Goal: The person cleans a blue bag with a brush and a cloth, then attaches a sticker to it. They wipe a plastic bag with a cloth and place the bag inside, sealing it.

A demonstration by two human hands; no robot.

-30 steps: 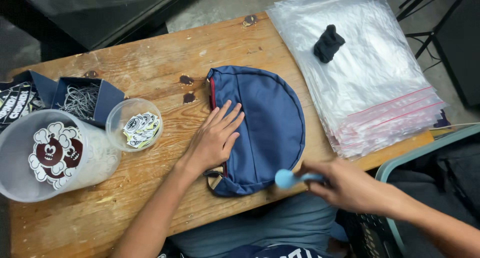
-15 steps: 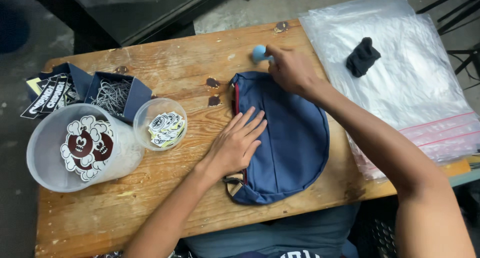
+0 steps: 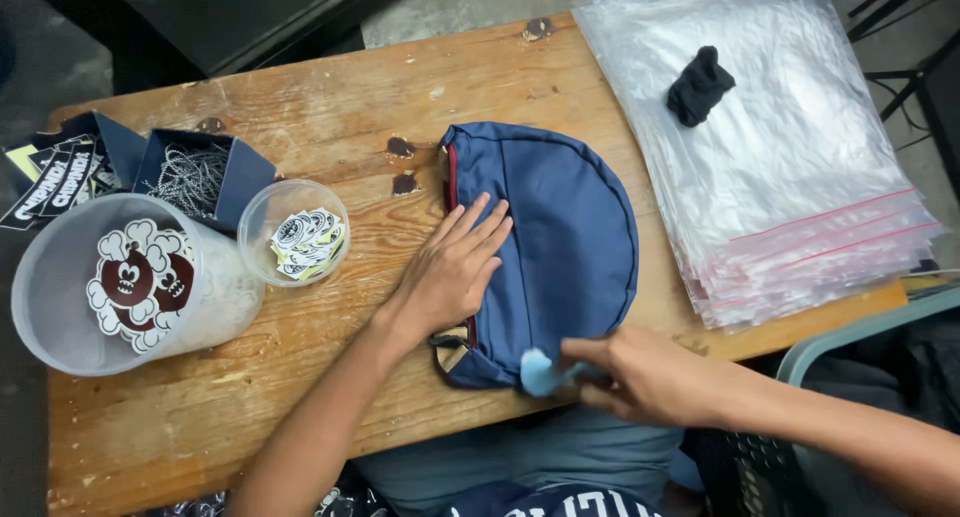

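Back down to the near end of the bag came the right hand (image 3: 650, 377); half a second before, it had been up at the far end.

On the left of the worn wooden table (image 3: 330, 107) stood a big cloudy plastic tub (image 3: 60, 297) with cartoon stickers inside, a dark blue box of metal chains (image 3: 195, 177), and a small clear cup of round stickers (image 3: 300, 239).

Next came the left hand (image 3: 448, 275). It lay flat on the bag with its fingers stretched out and spread, pressing but not gripping.

The soft navy blue cloth bag, shaped like a half circle (image 3: 560, 237), lay in the middle of the table. It looked light and floppy, not slippery, so it was probably best held down flat or picked up by its edge.

The right hand pinched a small light blue tool (image 3: 540, 372) with fingers curled tight.

On the right lay a stack of clear plastic zip bags (image 3: 790, 227) with a small black cloth lump (image 3: 700, 85) on top.
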